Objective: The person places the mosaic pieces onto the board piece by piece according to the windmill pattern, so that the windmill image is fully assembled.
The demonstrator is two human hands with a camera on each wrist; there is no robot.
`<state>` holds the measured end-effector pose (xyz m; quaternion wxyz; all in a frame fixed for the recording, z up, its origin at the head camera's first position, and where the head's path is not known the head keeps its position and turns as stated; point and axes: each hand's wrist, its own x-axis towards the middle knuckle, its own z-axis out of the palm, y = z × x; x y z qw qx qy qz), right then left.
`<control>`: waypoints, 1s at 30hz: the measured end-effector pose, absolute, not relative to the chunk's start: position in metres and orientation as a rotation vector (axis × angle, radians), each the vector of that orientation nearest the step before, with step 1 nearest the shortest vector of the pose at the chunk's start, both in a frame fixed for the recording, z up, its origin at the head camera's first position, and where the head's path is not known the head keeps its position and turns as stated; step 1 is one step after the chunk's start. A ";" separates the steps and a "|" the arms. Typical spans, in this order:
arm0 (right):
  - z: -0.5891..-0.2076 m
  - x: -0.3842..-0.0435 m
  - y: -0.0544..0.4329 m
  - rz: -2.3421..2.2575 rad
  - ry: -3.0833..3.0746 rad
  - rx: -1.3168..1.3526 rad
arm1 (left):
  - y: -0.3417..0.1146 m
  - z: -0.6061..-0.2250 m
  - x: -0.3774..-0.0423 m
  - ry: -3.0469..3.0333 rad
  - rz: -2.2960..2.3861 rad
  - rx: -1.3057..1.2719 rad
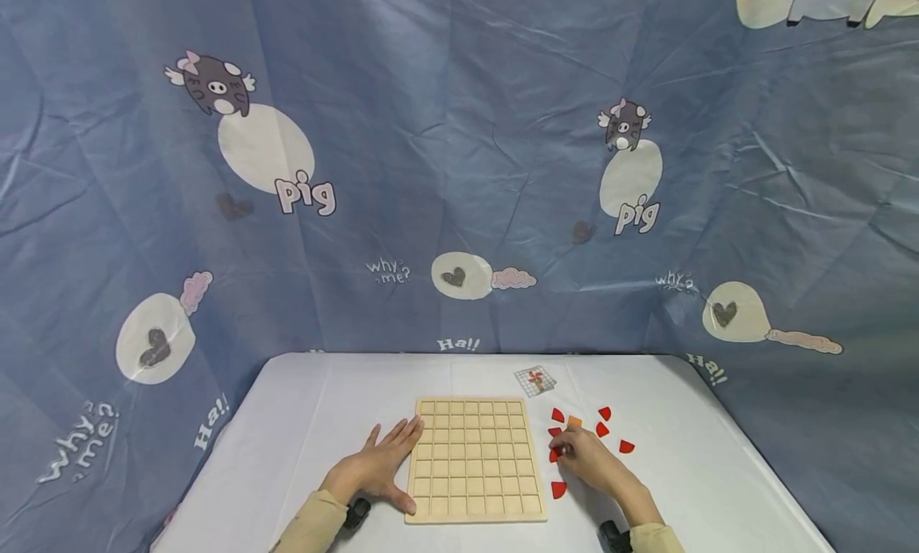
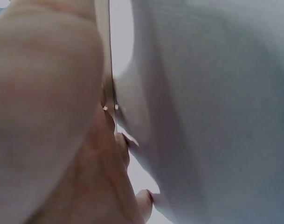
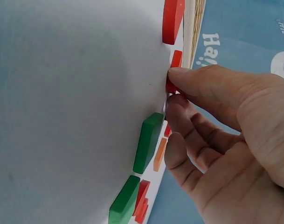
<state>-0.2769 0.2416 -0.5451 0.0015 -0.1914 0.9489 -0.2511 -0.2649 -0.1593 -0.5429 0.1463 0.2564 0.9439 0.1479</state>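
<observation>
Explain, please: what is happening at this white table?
A person's left hand rests on the left edge of a pale wooden grid board. Their right hand pinches a small red piece to the board's right. Red wedge-shaped pieces, a flat orange piece and two flat green pieces lie around that hand. A small card printed with a grid lies beyond the board.
</observation>
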 end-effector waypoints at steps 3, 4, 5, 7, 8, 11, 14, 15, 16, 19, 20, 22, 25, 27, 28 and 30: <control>-0.546 -0.277 0.241 -0.784 2.991 -0.570 | -0.159 -0.545 -0.264 2.729 0.421 0.735; -0.546 -0.277 0.241 -0.789 2.995 -0.569 | -0.158 -0.546 -0.264 2.731 0.419 0.732; -0.547 -0.277 0.241 -0.789 3.000 -0.572 | -0.158 -0.546 -0.264 2.732 0.419 0.729; -0.547 -0.277 0.241 -0.797 3.009 -0.579 | -0.157 -0.547 -0.264 2.733 0.421 0.722; -0.547 -0.277 0.241 -0.801 3.010 -0.583 | -0.157 -0.548 -0.264 2.732 0.423 0.720; -0.547 -0.276 0.241 -0.803 3.017 -0.597 | -0.157 -0.548 -0.263 2.731 0.419 0.717; -0.548 -0.277 0.242 -0.805 3.016 -0.617 | -0.157 -0.547 -0.263 2.731 0.418 0.722; -0.548 -0.277 0.242 -0.805 3.015 -0.623 | -0.158 -0.547 -0.262 2.731 0.417 0.722; -0.548 -0.277 0.241 -0.811 3.013 -0.627 | -0.158 -0.546 -0.262 2.732 0.413 0.722; -0.548 -0.278 0.240 -0.817 3.013 -0.624 | -0.159 -0.545 -0.262 2.732 0.408 0.716; -0.548 -0.278 0.239 -0.823 3.017 -0.622 | -0.159 -0.545 -0.261 2.729 0.408 0.710; -0.547 -0.279 0.237 -0.843 3.028 -0.624 | -0.159 -0.544 -0.260 2.724 0.408 0.702; -0.543 -0.280 0.232 -0.875 3.050 -0.633 | -0.158 -0.543 -0.259 2.720 0.410 0.698; -0.539 -0.283 0.227 -0.882 3.059 -0.649 | -0.158 -0.543 -0.259 2.721 0.409 0.707; -0.536 -0.284 0.224 -0.884 3.059 -0.656 | -0.158 -0.542 -0.258 2.723 0.406 0.712; -0.532 -0.288 0.217 -0.876 3.054 -0.683 | -0.157 -0.542 -0.258 2.722 0.404 0.722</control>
